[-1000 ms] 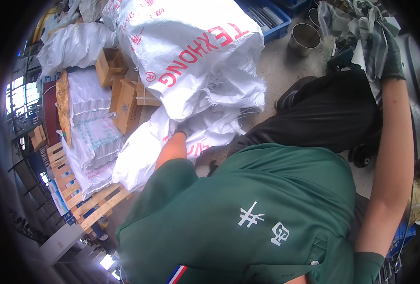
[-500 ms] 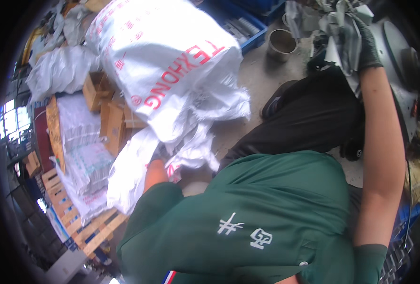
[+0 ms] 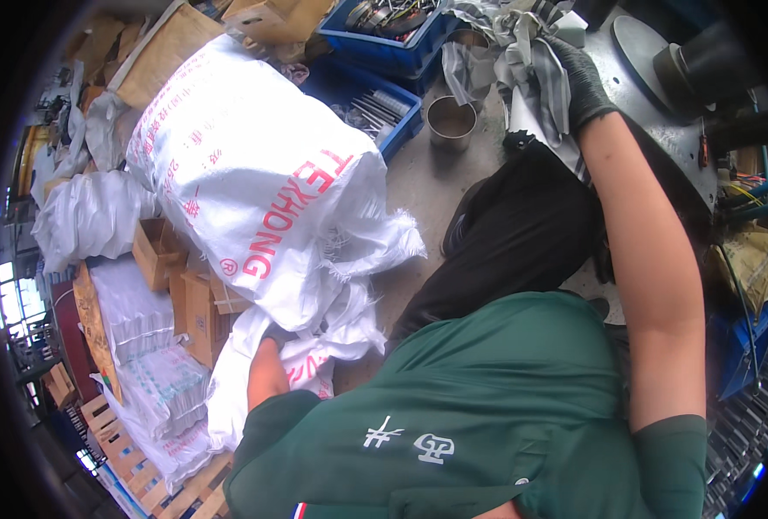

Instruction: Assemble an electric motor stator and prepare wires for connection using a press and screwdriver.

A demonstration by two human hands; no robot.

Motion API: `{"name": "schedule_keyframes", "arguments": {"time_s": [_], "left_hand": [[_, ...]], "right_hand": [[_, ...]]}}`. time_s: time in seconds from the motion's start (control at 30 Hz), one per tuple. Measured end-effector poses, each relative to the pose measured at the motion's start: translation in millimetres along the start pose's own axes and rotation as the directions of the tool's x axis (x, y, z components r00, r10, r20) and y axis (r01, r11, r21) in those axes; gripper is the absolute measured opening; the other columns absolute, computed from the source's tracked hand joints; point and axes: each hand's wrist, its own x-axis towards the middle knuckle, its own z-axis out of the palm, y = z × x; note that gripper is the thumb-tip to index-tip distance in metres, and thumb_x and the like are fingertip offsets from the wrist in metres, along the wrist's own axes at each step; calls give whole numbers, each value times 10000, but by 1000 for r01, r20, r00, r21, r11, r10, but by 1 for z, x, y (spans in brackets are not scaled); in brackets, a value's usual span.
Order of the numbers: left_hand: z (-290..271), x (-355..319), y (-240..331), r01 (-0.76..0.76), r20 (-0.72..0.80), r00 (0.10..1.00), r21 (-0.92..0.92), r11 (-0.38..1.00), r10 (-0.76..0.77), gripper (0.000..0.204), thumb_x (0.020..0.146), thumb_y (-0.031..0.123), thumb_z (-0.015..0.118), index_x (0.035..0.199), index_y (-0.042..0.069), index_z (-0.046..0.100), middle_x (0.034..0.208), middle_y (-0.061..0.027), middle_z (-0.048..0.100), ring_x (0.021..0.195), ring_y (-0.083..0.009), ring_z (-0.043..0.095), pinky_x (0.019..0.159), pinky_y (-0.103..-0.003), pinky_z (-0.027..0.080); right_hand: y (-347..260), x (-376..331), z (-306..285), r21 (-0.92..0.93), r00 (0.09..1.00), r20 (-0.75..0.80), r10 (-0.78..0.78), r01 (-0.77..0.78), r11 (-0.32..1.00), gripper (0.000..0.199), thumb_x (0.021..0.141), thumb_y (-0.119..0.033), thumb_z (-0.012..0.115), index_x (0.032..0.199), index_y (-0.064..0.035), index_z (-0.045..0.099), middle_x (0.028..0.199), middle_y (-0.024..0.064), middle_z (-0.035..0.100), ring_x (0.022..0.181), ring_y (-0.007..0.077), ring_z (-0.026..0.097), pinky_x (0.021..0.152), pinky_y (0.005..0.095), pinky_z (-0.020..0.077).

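My right hand, in a dark glove, is closed on a crumpled bundle of grey and white cloth at the upper right. The cloth hangs in loose folds beside a round machine plate. On the left, a large white woven sack with red print bulges upward, its frayed mouth toward me. My left hand is at the gathered lower end of that sack; folds of it cover the fingers, so their grip is hidden.
A metal cup stands on the floor ahead. Blue bins with metal parts lie beyond it. Cardboard boxes and bagged stacks sit on a wooden pallet at left. A machine disc is at right.
The whole view has shifted, bringing more of the blue bins into sight. My right hand still grips the cloth, and my left is still at the sack's lower end.
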Motion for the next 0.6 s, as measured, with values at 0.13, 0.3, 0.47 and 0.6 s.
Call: {"name": "schedule_keyframes", "arguments": {"time_s": [0.13,0.3,0.47,0.6], "left_hand": [[-83,60,47,48,24,999,42,998,-49,458,957,158,525,1407,119,599,1384,-158,637,1226,-323,642,1033,-417,494],[-24,91,156,106,72,991,74,992,-111,464,956,152,523,1413,122,596,1387,-158,635,1228,-323,641,1036,-417,493],[-111,44,238,-214,-17,977,-35,976,213,441,928,116,537,1356,112,643,1337,-167,665,1212,-327,653,1016,-427,506],[-268,-36,319,-120,-83,987,196,973,138,381,911,317,617,1235,134,698,1199,-197,705,1129,-362,668,965,-421,513]], "right_hand": [[1,3,-8,-56,998,-45,35,-38,998,230,896,-134,522,708,-57,629,668,83,613,617,177,598,563,316,466],[39,2,17,848,961,-241,136,140,512,307,1027,-302,604,1141,-19,641,969,141,708,749,238,695,686,344,594],[14,-7,11,667,846,-396,358,-3,745,383,922,-295,754,1152,-2,665,905,150,726,716,245,709,620,369,590],[10,-25,-7,766,848,-335,410,-8,643,377,906,-286,771,1133,-1,676,885,143,724,701,235,705,628,353,588]]}}
